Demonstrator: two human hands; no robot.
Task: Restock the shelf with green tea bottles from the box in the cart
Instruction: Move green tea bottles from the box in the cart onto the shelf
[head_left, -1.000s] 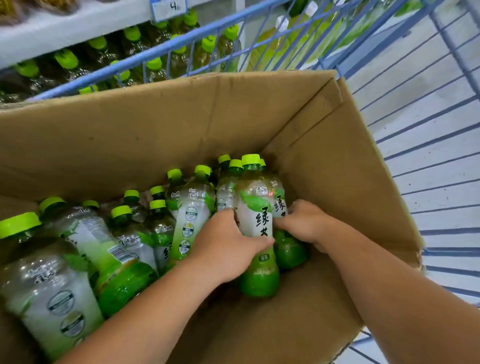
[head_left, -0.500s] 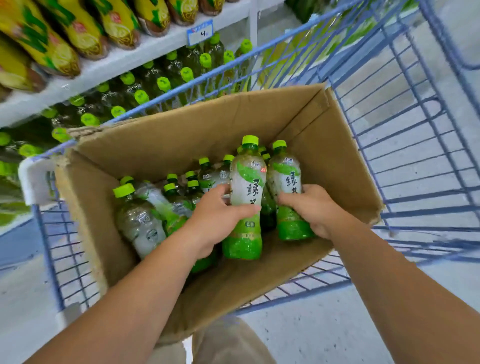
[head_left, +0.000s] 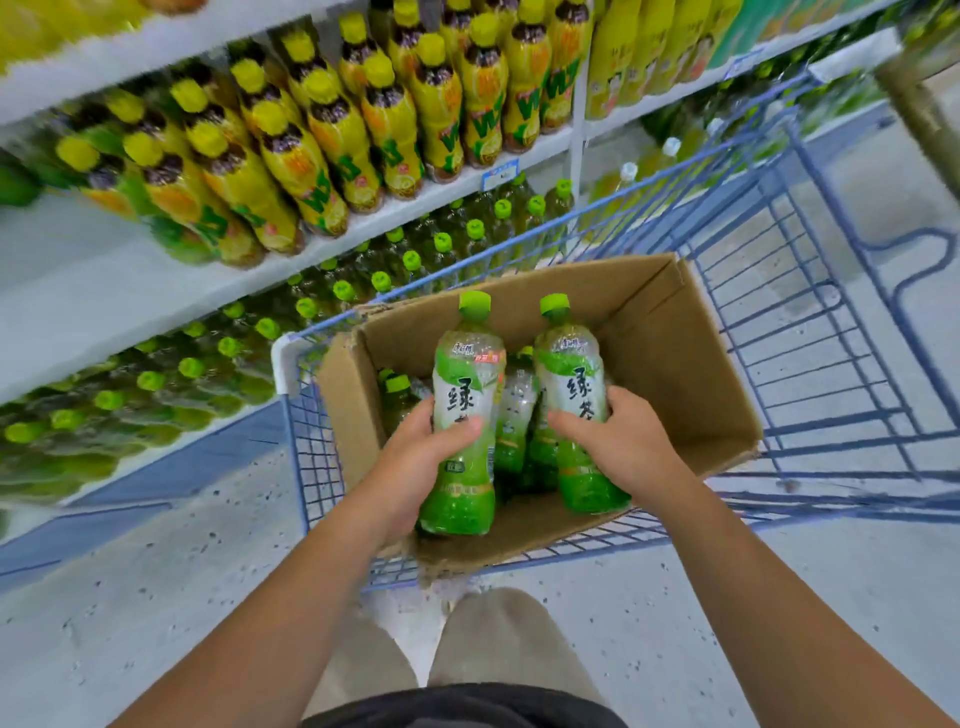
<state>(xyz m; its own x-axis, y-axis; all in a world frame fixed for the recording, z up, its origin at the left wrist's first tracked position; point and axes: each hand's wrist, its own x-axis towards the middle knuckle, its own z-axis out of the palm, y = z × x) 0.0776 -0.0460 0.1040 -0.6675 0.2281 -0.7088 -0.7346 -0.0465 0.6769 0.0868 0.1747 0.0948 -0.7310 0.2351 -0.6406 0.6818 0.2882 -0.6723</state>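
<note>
Two green tea bottles stand upright above the open cardboard box (head_left: 691, 374), one in each hand. The left bottle (head_left: 465, 410) is gripped around its label by the left hand (head_left: 415, 462), fingers curled behind it and thumb across the front. The right bottle (head_left: 574, 395) is held the same way by the right hand (head_left: 621, 447), thumb lying over the label. Between and below them, more green-capped bottles (head_left: 511, 415) lie in the box. The box sits in a blue wire cart (head_left: 810, 322) on a pale speckled floor (head_left: 130, 597). To the left of the cart, the lower shelf (head_left: 171, 379) carries rows of green-capped bottles, and the shelf above holds yellow-wrapped bottles (head_left: 332, 130).
</note>
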